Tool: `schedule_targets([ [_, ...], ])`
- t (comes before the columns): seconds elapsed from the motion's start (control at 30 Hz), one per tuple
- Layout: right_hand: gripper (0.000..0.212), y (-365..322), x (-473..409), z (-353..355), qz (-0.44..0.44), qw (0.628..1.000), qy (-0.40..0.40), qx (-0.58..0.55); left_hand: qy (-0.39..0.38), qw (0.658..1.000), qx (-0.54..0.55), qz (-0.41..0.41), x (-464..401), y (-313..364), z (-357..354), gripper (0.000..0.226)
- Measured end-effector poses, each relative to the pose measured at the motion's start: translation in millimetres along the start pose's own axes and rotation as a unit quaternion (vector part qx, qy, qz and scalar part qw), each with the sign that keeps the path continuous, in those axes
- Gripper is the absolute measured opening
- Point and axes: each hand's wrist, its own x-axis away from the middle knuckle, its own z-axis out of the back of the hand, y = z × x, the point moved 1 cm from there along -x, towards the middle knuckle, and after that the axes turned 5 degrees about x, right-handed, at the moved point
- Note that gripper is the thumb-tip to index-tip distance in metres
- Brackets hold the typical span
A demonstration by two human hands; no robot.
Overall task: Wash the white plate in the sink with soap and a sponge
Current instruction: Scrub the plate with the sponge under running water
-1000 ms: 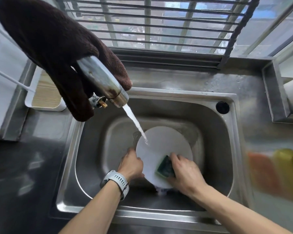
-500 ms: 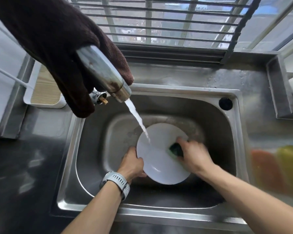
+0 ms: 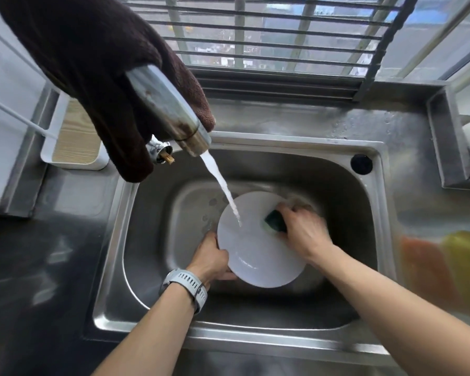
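White plate point(image 3: 258, 256) under sponge point(image 3: 275, 221)

One white plate point(image 3: 258, 248), one sponge point(image 3: 275, 220), two hands, one faucet point(image 3: 168, 109), one sink point(image 3: 337, 185), one brown cloth point(image 3: 92, 63)

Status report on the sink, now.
Left hand grips round white plate by its rim. Right hand presses dark green sponge on it. Water stream hits plate. Nothing obstructing.
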Motion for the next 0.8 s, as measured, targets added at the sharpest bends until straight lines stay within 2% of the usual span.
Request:
schedule_targets([
  [0.13,0.062,-37,56,-4,0.075,0.995,-0.068,-0.02,-0.011,1.0,0.019,0.001,-2,1,-1,0.033],
  [0.23,0.054,-72,40,-8,0.112,0.992,-0.028,-0.058,-0.008,0.999,0.037,-0.008,-4,-3,-2,0.043],
  [0.33,0.045,-71,-9,-5,0.08,0.993,0.02,-0.08,0.005,0.999,0.046,-0.004,-4,-3,0,0.039],
  [0.4,0.052,-46,-27,0,0.043,0.995,0.026,-0.084,-0.002,0.999,0.044,0.001,-6,-4,3,0.041],
  [0.47,0.059,-18,-22,6,0.01,0.997,0.014,-0.072,-0.009,0.999,0.035,0.003,-5,-2,4,0.042],
  [0.53,0.057,-3,4,10,-0.004,1.0,0.001,-0.011,-0.008,0.999,0.032,-0.001,-5,0,4,0.042],
  [0.6,0.053,-12,39,9,0.011,1.0,-0.023,0.01,-0.006,1.0,0.029,-0.006,-6,3,3,0.042],
  [0.67,0.048,-37,55,7,0.057,0.997,-0.037,-0.022,-0.004,1.0,0.028,-0.008,-6,3,1,0.041],
  [0.8,0.041,-76,13,3,0.106,0.988,0.011,-0.11,0.0,0.999,0.047,-0.021,-9,-2,0,0.039],
])
